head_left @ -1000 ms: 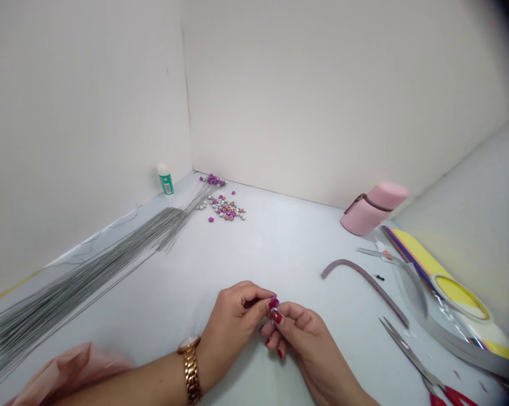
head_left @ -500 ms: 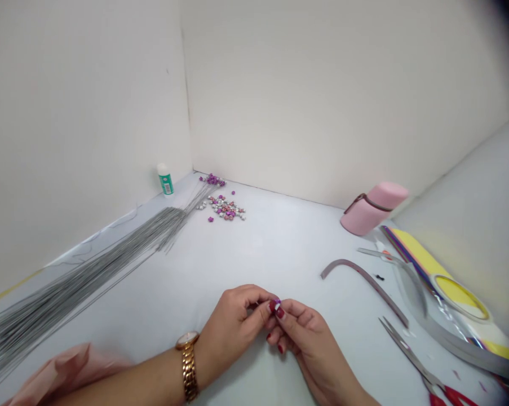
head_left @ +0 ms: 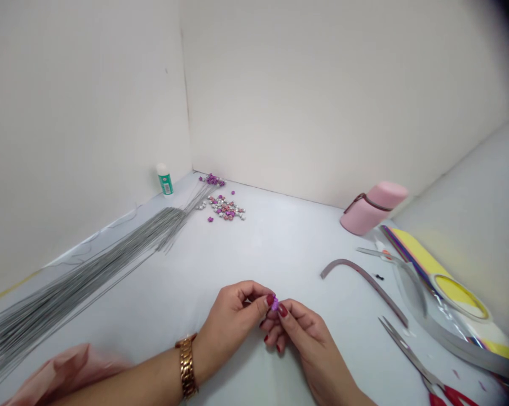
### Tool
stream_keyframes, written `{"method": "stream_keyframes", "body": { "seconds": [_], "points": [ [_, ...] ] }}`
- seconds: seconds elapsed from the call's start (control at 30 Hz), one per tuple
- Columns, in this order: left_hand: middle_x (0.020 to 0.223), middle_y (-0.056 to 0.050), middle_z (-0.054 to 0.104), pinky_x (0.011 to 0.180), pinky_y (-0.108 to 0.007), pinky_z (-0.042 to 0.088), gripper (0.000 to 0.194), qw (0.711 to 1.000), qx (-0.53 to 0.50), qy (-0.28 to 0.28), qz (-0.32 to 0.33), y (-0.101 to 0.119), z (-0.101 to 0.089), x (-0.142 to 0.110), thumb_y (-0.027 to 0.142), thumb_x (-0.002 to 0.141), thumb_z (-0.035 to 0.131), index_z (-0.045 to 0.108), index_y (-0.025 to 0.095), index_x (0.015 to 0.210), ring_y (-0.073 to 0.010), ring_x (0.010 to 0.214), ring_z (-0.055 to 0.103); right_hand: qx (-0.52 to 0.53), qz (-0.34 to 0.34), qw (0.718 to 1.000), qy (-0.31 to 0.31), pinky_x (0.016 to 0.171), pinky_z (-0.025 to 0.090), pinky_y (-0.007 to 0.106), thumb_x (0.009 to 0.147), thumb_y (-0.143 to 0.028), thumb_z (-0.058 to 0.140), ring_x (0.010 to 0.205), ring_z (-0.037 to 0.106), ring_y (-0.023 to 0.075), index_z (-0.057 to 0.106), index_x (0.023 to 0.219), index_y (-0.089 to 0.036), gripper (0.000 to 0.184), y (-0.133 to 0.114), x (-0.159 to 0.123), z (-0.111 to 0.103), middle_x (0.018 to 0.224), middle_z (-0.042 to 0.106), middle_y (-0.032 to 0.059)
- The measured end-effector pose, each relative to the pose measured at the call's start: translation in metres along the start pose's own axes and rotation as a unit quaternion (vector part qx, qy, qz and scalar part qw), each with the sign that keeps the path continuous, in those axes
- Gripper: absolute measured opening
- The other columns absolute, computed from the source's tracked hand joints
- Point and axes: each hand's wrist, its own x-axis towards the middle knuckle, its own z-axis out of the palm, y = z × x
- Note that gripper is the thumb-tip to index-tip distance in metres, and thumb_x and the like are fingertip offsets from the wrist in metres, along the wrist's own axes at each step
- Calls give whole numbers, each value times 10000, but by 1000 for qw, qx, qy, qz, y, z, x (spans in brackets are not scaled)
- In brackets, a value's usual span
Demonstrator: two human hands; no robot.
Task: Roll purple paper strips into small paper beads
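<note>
Between my fingertips sits a small purple folded paper star [head_left: 275, 303], low in the middle of the view. Thumb and forefinger of my left hand [head_left: 239, 316] pinch its upper left side. From the right, the thumb and fingers of my right hand [head_left: 307, 332] close on its other side, the lower fingers curled. The finger pads hide part of the star. A gold watch [head_left: 187, 366] circles my left wrist. Farther back lies a pile of purple, pink and silver paper stars [head_left: 228, 210].
A bundle of thin grey wires [head_left: 97, 270] stretches along the left, near a glue stick [head_left: 164, 180]. On the right are a curved paper strip [head_left: 366, 279], red-handled scissors [head_left: 419, 361], a roll of tape [head_left: 482, 313], yellow paper sheets [head_left: 419, 248] and a pink case [head_left: 372, 208].
The purple star shows more between my fingertips now. My left hand has shifted slightly up and left and its watch has turned; the things on the table lie as before.
</note>
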Motion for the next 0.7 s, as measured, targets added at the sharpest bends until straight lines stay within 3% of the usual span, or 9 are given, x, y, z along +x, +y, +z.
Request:
{"method": "stream_keyframes", "body": {
  "seconds": [0.3,0.57,0.7],
  "points": [
    [558,6,538,546,-240,411,178,998,-53,-31,-12,3,2,-3,273,782,523,577,115,723,-106,517,515,-41,-13,999,24,498,366,207,801,-361,540,533,492,98,573,705,-135,248,2,0,-1,626,598,29],
    [599,-17,588,586,-252,439,201,1000,8,-28,1,3,-1,-3,285,799,498,610,123,759,-125,569,546,-29,-17,999,18,501,371,206,824,-357,509,538,493,95,567,722,-134,252,2,1,-2,654,598,35],
    [681,-37,636,607,-248,467,154,998,65,-12,21,4,-1,-4,214,778,514,636,131,823,-140,623,581,-15,-16,1000,17,499,373,205,850,-359,465,537,505,95,556,728,-137,270,5,1,-2,651,591,29]
  ]
}}
